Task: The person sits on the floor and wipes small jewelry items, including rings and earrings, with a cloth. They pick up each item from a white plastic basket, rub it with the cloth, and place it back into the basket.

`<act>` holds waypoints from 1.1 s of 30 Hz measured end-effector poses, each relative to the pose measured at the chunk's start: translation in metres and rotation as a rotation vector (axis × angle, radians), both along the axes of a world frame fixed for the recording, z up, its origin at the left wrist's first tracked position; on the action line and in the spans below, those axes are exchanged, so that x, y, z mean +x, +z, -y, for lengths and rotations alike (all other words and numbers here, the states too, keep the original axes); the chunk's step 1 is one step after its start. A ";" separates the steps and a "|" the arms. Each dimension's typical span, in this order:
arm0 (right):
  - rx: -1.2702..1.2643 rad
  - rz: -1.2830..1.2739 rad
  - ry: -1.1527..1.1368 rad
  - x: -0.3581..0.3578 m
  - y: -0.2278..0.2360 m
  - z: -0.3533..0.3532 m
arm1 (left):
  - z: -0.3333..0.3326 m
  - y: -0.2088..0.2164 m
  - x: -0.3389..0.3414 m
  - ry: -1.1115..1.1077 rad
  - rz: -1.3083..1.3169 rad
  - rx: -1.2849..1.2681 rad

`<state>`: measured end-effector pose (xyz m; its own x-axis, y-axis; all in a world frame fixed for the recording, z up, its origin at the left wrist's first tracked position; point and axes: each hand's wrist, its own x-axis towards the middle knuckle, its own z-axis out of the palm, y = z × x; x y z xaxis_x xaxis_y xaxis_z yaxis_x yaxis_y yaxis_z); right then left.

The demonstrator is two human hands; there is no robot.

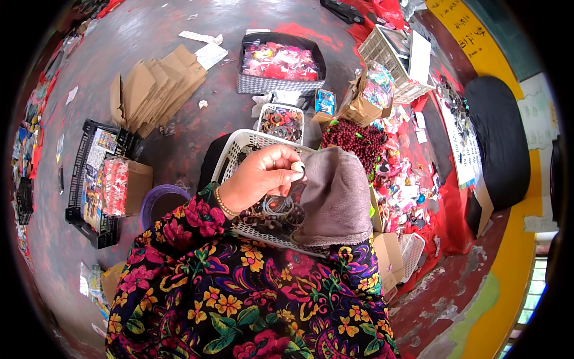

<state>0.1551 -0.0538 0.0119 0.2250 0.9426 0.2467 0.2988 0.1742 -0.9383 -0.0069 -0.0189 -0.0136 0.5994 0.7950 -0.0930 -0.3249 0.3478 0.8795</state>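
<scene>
My left hand (257, 179) is raised over a white plastic basket (229, 157), thumb and forefinger pinched together. Between the fingertips is a small pale, rounded piece (297, 167) with something dark beside it; its kind is too small to tell. In the basket lie several loops that look like hair ties (278, 205), some clear and some dark. A mauve-grey cloth (335, 194), shaped like a cap, covers the basket's right side at the end of my right sleeve (357, 263). No part of my right hand shows.
Beyond stands a smaller white basket (261, 122) of coloured loops. A patterned box (281, 87) holds pink packets. Dark red beads (353, 140) heap up at right, near loose trinkets. At left are flattened cardboard (158, 90), a black crate (78, 185) and a purple bucket (147, 206).
</scene>
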 end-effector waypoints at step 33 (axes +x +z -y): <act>-0.154 -0.055 0.201 -0.009 0.016 0.007 | -0.002 0.003 -0.012 0.030 0.442 -0.213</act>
